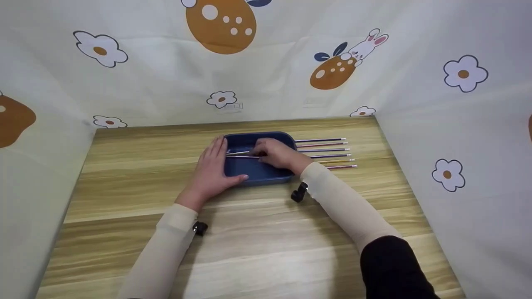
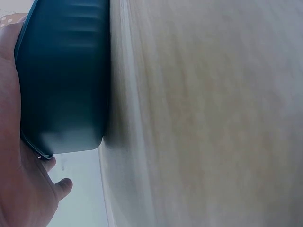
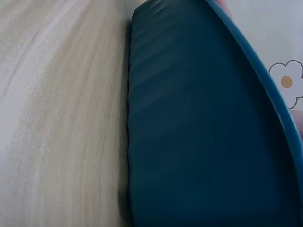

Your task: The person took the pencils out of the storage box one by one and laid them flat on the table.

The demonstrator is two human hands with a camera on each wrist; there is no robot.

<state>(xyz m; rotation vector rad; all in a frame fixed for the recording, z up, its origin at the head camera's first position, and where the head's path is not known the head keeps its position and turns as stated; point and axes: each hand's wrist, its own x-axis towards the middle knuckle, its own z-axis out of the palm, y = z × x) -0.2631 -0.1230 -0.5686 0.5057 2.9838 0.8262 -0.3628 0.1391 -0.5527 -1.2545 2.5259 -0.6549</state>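
Note:
A dark blue rectangular tray (image 1: 257, 171) sits at the far middle of the wooden tabletop. My left hand (image 1: 212, 166) lies over its left end, fingers stretched along the rim and thumb at the near edge. In the left wrist view, fingertips (image 2: 63, 187) show past the tray's corner. Inside the tray, my right hand (image 1: 276, 154) has curled fingers and pinches a slim pencil (image 1: 243, 157) pointing left. Another pencil (image 1: 239, 153) lies just behind it, partly hidden by the fingers. The right wrist view shows mostly the tray's ribbed outer wall (image 3: 189, 113).
Several pencils with white ends, among them a yellow one (image 1: 343, 160), lie side by side to the right of the tray. Patterned cloth walls (image 1: 266, 83) enclose the wooden table (image 1: 257, 249) at the back and sides.

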